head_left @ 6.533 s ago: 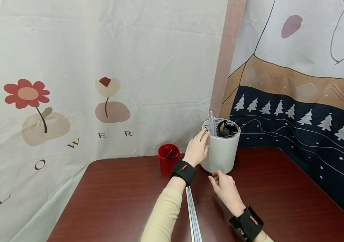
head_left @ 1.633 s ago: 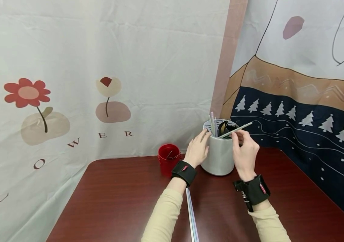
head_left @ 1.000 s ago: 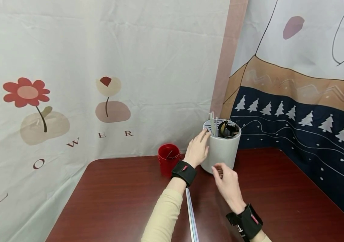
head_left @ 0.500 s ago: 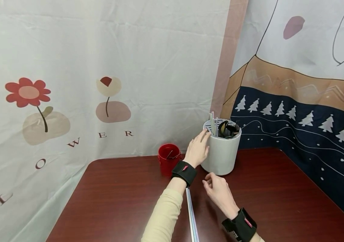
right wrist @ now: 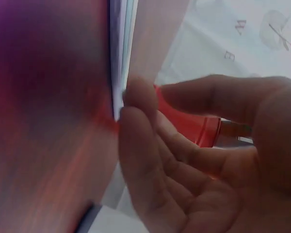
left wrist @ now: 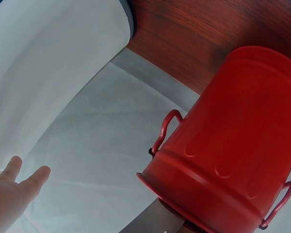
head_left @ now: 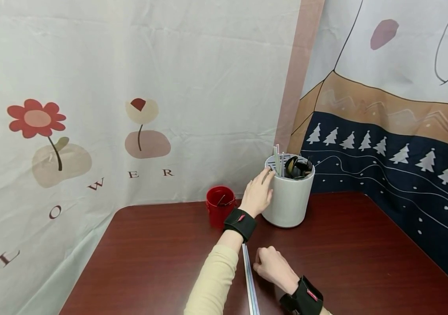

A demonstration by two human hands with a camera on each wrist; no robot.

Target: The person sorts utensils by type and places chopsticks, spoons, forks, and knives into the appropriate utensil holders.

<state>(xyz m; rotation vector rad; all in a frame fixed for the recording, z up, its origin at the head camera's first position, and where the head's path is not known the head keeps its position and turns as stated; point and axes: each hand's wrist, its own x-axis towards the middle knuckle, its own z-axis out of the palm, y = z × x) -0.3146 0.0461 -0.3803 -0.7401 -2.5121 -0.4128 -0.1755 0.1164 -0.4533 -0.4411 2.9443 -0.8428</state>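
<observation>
A round white cutlery holder (head_left: pixel 288 203) stands toward the back right of the table. Upright in it are pale chopsticks (head_left: pixel 276 162), beside black spoons (head_left: pixel 294 168) and a fork. My left hand (head_left: pixel 257 194) rests against the holder's left side near the rim, fingers extended; in the left wrist view its fingertips (left wrist: pixel 36 178) lie by the white wall. More pale chopsticks (head_left: pixel 250 280) lie together on the table, their far ends partly under the left forearm. Just right of them hovers my right hand (head_left: pixel 273 267), fingers loosely bent. In the right wrist view, thumb and fingers hold nothing.
A small red bucket (head_left: pixel 220 212) with side handles stands left of the holder, partly behind the left wrist. The dark red-brown table (head_left: pixel 160 262) meets a light printed cloth (head_left: pixel 208 87) at the back and a navy, tree-patterned cloth (head_left: pixel 389 183) on the right.
My right hand held a chopstick slanted over the holder, let it go there, and has come down leftward to the chopsticks on the table. My left hand stays at the holder.
</observation>
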